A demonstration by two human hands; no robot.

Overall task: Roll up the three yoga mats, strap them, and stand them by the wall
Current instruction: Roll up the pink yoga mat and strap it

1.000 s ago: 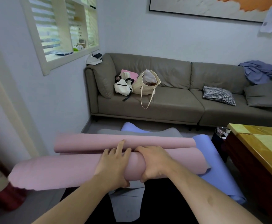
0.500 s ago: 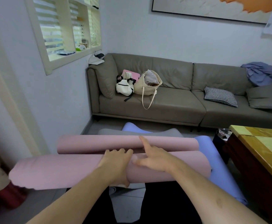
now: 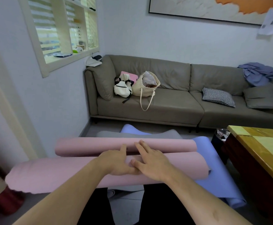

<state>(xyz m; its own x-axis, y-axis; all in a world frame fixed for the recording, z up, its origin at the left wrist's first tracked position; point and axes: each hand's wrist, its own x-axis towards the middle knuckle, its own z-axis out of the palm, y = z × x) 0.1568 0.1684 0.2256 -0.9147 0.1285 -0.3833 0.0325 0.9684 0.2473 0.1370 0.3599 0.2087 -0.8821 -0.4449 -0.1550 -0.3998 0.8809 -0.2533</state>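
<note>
Floor holds three mats: pink mat under two flat hands, gray mat, blue mat

Both hands flat; fingers extended

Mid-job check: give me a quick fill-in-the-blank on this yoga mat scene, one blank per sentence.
1. Both hands, left hand and right hand, rest on the ____ mat.
2. The mat spread on the floor to the right of it, partly under it, is ____.
3. The two bags sit on the ____.

Missing words: pink; blue; sofa
</note>
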